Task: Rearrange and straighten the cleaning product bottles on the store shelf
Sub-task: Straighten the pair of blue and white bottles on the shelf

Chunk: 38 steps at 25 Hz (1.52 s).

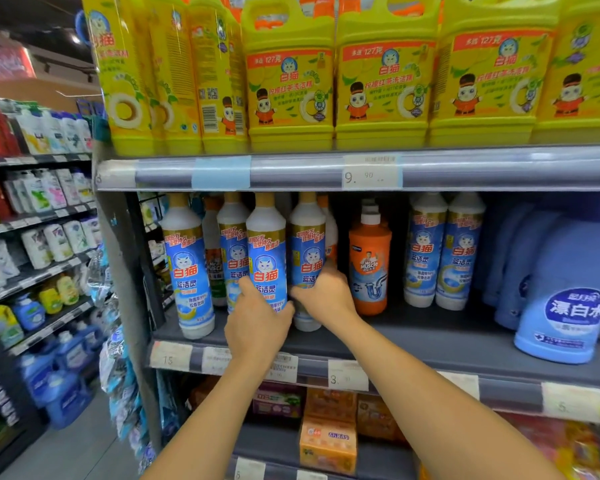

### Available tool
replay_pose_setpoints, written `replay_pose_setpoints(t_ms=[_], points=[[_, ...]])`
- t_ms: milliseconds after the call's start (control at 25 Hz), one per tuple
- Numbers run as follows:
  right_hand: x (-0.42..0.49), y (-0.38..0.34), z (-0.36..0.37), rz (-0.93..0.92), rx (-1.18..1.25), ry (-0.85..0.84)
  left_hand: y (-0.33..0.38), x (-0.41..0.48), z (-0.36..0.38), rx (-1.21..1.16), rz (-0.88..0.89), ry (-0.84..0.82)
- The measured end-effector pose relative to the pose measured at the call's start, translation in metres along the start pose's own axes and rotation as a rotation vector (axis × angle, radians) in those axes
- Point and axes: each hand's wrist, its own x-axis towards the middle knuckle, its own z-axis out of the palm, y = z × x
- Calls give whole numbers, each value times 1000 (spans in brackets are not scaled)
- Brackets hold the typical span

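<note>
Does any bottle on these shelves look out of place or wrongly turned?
Yes. On the middle shelf, an orange plastic drain-cleaner bottle stands between two groups of white bottles with blue labels. On the top shelf, the leftmost yellow plastic jugs are turned sideways, barcode outward.

Top of frame: detergent jugs (pixel 385 81) lime-yellow, labels yellow with a red banner and a cat mascot in orange-red uniform. Middle row: toilet-cleaner bottles (pixel 265 237) white, blue labels with gold band, tan caps; drain-cleaner bottle (pixel 369 265) orange, white cap. Right: bleach jug (pixel 565 299) pale blue, dark-blue oval label; shelf (pixel 430 337) grey.
</note>
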Motion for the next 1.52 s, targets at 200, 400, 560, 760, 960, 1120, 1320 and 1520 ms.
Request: replay_pose_setpoints(t_ms=[200, 400, 560, 760, 960, 1120, 1320, 1520], points=[[-23, 7, -39, 62, 26, 55, 10, -7, 6, -152, 60, -58], [-44, 26, -93, 100, 15, 131, 41, -24, 21, -244, 107, -111], [-51, 50, -135, 156, -38, 189, 69, -37, 32, -306, 146, -182], [-48, 82, -174, 238, -39, 271, 98, -51, 50, -365, 165, -288], [-24, 109, -189, 255, -30, 307, 121, -55, 67, -412, 184, -326], [-5, 127, -186, 307, -26, 287, 134, -54, 81, -386, 184, -356], [1, 138, -183, 316, -70, 271, 142, -56, 100, -363, 222, -358], [3, 143, -182, 304, -24, 259, 146, -56, 119, -381, 250, -356]])
